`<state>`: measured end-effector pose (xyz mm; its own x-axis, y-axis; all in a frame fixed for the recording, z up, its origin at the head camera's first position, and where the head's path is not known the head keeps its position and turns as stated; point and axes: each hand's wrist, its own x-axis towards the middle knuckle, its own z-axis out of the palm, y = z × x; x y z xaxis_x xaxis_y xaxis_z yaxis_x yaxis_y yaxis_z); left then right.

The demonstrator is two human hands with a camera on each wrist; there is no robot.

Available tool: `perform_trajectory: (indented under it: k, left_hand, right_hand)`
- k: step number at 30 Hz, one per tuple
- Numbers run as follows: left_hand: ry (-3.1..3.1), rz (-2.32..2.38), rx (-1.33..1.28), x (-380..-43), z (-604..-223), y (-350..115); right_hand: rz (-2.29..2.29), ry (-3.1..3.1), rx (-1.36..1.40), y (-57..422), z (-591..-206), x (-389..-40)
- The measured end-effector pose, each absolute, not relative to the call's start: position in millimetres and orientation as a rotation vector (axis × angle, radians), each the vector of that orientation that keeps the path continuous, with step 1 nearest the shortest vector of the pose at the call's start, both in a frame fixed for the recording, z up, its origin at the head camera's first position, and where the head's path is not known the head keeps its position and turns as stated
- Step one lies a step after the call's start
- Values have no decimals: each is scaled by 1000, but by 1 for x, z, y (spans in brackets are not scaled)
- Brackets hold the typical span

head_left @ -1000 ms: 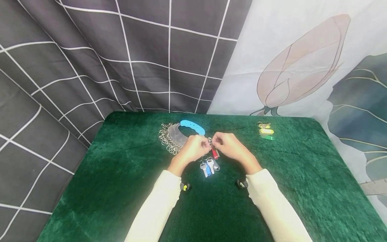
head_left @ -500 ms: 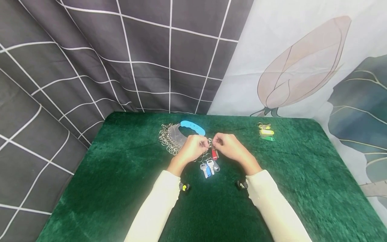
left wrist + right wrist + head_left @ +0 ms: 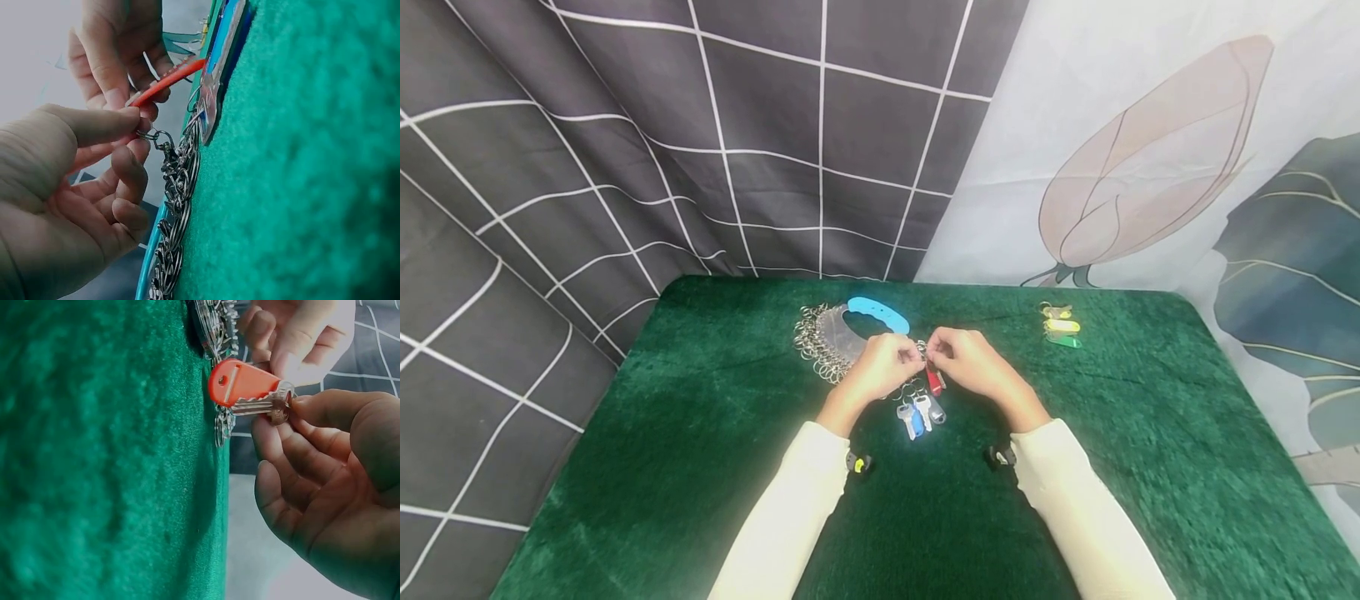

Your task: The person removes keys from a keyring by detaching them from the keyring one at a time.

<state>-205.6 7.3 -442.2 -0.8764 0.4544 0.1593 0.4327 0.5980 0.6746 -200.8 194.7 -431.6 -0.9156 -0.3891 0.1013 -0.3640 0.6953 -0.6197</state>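
Both hands meet over the table at the right end of a clear curved plate (image 3: 838, 333) with a blue handle (image 3: 877, 314) and many metal rings along its edge. My left hand (image 3: 887, 362) pinches a split ring (image 3: 148, 135) linked to the metal clasps. Opposite it, my right hand (image 3: 966, 358) pinches the head of a silver key (image 3: 256, 406), which hangs with a red key tag (image 3: 247, 384). Fingertips partly hide how the rings join. Just below the hands lie silver keys with a blue key tag (image 3: 917, 423) and a grey key tag (image 3: 936, 412).
Keys with yellow tags (image 3: 1062, 326) and a green tag (image 3: 1064, 341) lie at the far right of the green cloth-covered table (image 3: 737, 483). A dark gridded curtain (image 3: 760, 108) and a pale printed curtain (image 3: 992, 200) stand behind.
Half a second ago the fingertips were slightly farther apart, with a ring showing between them; now they are closer. The red tag has tilted a little. The other keys stay in place.
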Motion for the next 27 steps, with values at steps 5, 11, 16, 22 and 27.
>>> perform_trajectory:
  k: [5,11,16,22,27]
  left_hand:
    - [2816,1221,784,-207,-444,7]
    - [2821,1282,790,-208,-446,5]
    - [2828,1285,788,-208,-445,3]
    - [2756,1259,819,-207,-442,4]
    - [2681,1232,722,-207,-443,5]
  right_hand:
    - [-1013,2877,-610,195,-433,-202]
    - [-1026,2868,-593,195,-433,-203]
    - [-1044,2844,-608,195,-433,-203]
    - [-1067,2829,-598,196,-430,-203]
    - [-1068,2810,-599,196,-429,-201]
